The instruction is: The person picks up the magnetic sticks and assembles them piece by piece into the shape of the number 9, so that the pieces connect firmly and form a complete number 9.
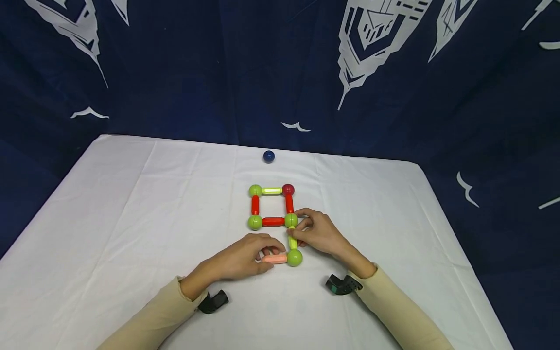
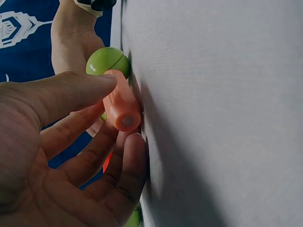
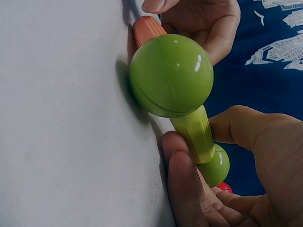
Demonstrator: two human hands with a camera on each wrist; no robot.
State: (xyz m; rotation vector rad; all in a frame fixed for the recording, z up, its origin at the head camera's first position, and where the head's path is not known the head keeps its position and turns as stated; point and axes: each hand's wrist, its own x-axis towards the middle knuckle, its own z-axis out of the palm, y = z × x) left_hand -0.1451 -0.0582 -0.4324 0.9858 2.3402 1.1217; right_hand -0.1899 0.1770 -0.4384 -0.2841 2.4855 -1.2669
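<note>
A flat figure of magnetic rods and balls lies on the white table. Its square has red rods (image 1: 273, 221), a yellow-green rod at the far side, green balls (image 1: 255, 222) and one red ball (image 1: 288, 189). From the near right corner a yellow-green rod (image 3: 195, 135) runs toward me to another green ball (image 1: 295, 257). My right hand (image 1: 321, 233) pinches this rod between thumb and fingers. A salmon-orange rod (image 2: 122, 104) extends left from the near ball, a round metal tip showing at its free end. My left hand (image 1: 242, 256) holds it, thumb on top and fingers beside it.
A dark blue ball (image 1: 269, 156) sits alone near the far edge of the table (image 1: 131, 218). Behind it hangs a navy cloth (image 1: 197, 73) with white prints. Each wrist carries a small black camera (image 1: 213, 302).
</note>
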